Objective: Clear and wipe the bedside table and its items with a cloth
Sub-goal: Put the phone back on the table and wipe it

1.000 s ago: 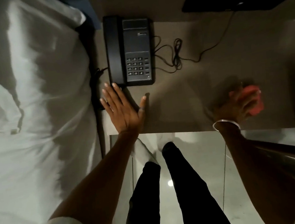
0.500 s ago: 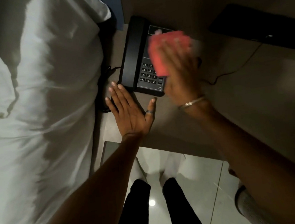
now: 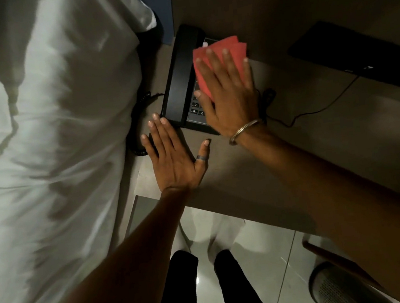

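A black desk phone (image 3: 180,83) sits at the back left corner of the brown bedside table (image 3: 282,156). My right hand (image 3: 227,92) lies flat on a folded red cloth (image 3: 217,53), pressing it onto the phone's keypad side; most of the keypad is hidden under it. My left hand (image 3: 172,159) rests flat on the table just in front of the phone, fingers spread, fingertips near the phone's front corner. It holds nothing.
A bed with white sheets (image 3: 54,144) borders the table's left edge. The coiled phone cord (image 3: 137,123) hangs in the gap. A thin black cable (image 3: 314,109) runs to a flat black device (image 3: 358,56) at the back right. A chair (image 3: 341,285) stands lower right.
My right hand carried the red cloth from the table's right front across to the phone and now presses it flat there. My left hand stayed put; the view shifted closer.
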Demonstrator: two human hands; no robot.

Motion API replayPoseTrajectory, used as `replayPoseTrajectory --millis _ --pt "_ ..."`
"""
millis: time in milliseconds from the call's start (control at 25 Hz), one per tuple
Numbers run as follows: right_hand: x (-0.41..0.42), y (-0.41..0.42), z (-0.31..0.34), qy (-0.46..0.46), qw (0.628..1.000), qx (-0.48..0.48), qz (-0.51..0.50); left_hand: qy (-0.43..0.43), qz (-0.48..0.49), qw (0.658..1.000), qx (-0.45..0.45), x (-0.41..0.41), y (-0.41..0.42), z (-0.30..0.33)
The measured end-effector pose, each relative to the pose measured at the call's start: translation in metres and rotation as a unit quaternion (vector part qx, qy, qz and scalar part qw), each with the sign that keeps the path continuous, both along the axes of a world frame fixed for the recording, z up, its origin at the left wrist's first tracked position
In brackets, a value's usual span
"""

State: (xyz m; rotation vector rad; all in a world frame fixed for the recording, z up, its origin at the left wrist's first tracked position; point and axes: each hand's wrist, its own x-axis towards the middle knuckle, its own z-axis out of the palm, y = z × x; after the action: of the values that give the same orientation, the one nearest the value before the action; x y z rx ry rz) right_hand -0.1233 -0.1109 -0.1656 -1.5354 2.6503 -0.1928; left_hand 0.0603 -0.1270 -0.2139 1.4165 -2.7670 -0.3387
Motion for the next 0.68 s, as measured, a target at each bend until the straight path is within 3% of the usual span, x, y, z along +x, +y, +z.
replayPoseTrajectory --millis 200,440,560,680 --pt "-0.006 -0.021 0.002 -0.009 0.994 0.001 -0.109 0.002 0.001 1.000 0.008 0.000 0.000 -0.003" --pt "0.055 0.050 0.016 -0.038 0.996 0.073 0.040 -0.005 -0.007 1.000 0.017 0.004 0.001 0.006" --pt "0.039 0.054 0.026 -0.027 0.993 -0.007 0.116 0.009 -0.005 1.000 0.020 0.000 0.001 0.008" --pt "0.008 -0.012 0.032 -0.007 0.991 -0.094 0.093 0.004 0.004 1.000 0.017 0.000 0.001 0.003"
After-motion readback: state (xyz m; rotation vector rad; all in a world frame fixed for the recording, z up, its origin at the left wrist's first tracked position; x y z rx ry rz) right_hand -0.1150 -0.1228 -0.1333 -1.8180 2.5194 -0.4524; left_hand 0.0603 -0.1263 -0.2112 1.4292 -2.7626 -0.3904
